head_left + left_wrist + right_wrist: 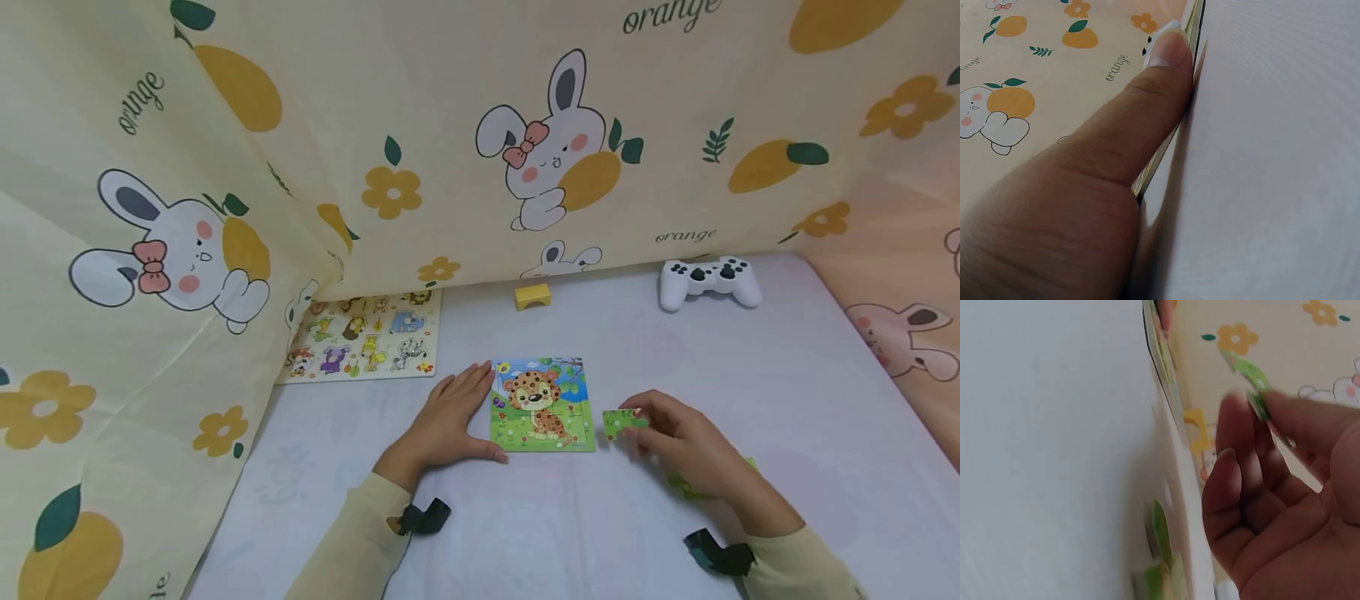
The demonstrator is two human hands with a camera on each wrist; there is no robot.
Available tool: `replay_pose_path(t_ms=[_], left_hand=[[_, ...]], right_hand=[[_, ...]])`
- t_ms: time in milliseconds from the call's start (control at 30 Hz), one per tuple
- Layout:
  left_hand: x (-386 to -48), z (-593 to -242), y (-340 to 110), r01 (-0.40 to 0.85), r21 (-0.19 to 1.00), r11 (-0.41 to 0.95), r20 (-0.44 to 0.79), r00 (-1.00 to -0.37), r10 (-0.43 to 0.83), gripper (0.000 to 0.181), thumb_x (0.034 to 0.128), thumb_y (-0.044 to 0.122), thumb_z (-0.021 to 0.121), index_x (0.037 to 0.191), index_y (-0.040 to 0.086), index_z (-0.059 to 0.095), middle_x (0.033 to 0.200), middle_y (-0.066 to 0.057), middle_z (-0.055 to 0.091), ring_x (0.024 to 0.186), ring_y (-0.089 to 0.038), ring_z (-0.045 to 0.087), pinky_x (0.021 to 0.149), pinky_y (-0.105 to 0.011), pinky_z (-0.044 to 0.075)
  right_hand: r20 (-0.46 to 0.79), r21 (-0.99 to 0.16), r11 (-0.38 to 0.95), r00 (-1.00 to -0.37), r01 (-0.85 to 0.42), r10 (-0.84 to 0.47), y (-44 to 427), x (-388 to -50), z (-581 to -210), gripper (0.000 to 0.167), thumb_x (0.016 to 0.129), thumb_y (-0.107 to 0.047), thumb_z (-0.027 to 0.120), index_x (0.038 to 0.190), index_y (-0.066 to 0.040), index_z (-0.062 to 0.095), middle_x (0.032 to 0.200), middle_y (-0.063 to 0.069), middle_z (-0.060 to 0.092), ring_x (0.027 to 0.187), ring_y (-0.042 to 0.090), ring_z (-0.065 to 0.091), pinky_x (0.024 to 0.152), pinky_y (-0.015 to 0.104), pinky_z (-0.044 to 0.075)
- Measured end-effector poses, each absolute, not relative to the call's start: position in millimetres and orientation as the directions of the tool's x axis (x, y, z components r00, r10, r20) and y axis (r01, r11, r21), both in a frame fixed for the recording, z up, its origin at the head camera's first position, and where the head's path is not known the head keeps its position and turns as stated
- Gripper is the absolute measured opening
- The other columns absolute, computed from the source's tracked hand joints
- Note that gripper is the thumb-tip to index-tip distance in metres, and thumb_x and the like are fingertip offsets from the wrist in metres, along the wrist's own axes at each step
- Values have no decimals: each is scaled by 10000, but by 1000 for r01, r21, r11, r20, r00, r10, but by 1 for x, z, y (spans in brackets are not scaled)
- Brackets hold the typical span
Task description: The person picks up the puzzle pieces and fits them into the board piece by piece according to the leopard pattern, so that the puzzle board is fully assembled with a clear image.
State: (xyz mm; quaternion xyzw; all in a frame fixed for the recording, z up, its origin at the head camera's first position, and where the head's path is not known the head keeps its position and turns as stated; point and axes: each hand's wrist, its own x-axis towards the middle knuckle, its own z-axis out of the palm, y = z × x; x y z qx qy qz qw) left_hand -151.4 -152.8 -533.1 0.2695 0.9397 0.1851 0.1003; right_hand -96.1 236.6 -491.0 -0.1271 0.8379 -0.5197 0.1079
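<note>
A square leopard jigsaw puzzle (534,404) lies on the white table in the head view. Flat beside its left edge, my left hand (446,423) has its fingers outstretched and the thumb at the lower left corner. In the left wrist view that thumb (1147,106) touches the puzzle's thin edge. Just right of the puzzle, my right hand (690,442) pinches a green puzzle piece (618,423) between thumb and fingers. The right wrist view shows the same piece (1249,372) held above the table. Loose green pieces (686,487) lie partly hidden under the right hand.
At the back left lies an animal peg-puzzle board (384,357), its far part covered by the patterned curtain (450,117). A yellow block (532,297) stands near the back edge. To the back right is a white game controller (709,285).
</note>
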Motion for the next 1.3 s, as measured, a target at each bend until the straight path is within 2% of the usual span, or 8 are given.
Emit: replay_pose_path(t_ms=[100,167,367,467,600,767,1000,1300], left_hand=[[-152,-534,-153,472,402,784,-86,-833,546,1391,754,915,731,1759,154,143,1822,59,27,1646,-109,-29,1316,-444,16],[-153,-534,-152,475,402,783,-82,-833,547,1390,755,915,729,1759,155,141,1823,57,29,1648,-116,-24,1316,-445,17],[-154,-536,-152,481,404,778,-73,-831,551,1388,760,906,737,1758,143,146,1825,43,38,1652,-136,-7,1317,-453,20],[-154,-537,-152,479,402,780,-75,-832,550,1389,760,909,733,1759,144,144,1824,54,29,1653,-136,-4,1317,-453,21],[-154,-537,-153,475,404,782,-79,-834,547,1391,756,908,737,1760,149,145,1821,66,23,1652,-134,-5,1317,-449,21],[-153,-536,-153,476,407,780,-79,-832,550,1384,759,899,745,1760,153,147,1824,56,32,1654,-141,0,1318,-460,27],[-151,-534,-152,472,415,778,-82,-832,549,1366,769,890,748,1760,155,163,1822,68,38,1649,-121,-8,1320,-460,30],[-151,-534,-153,476,408,779,-76,-832,549,1369,766,901,738,1759,150,169,1823,53,56,1652,-131,5,1317,-445,32]], right_hand=[[-4,-896,420,-942,-145,-334,235,-96,-492,333,1066,-71,714,1396,-111,713,1162,72,723,904,207,698,734,269,582],[14,-894,417,-942,-161,-334,232,-97,-493,366,1057,-56,721,1419,-105,707,1195,80,701,911,187,680,746,263,580],[81,-922,336,-946,-191,-315,217,-98,-494,293,1004,-12,779,1284,-23,693,936,74,658,755,245,654,584,279,527],[81,-925,327,-942,-192,-324,207,-98,-493,219,1025,-27,757,1243,-36,732,938,54,711,779,226,694,608,287,549],[69,-906,371,-936,-203,-344,192,-102,-492,205,1040,-65,753,1243,-54,768,969,13,747,817,153,695,656,283,567],[100,-886,397,-933,-242,-345,170,-109,-493,169,1015,-42,779,1183,-66,767,932,-44,722,784,141,639,638,272,542],[142,-859,425,-930,-286,-338,145,-118,-501,150,1009,-47,790,1139,-122,786,967,-70,683,815,151,595,694,285,524],[102,-851,448,-923,-274,-372,117,-125,-506,152,1026,-40,761,1171,-74,793,1012,-54,693,876,153,618,773,318,559]])
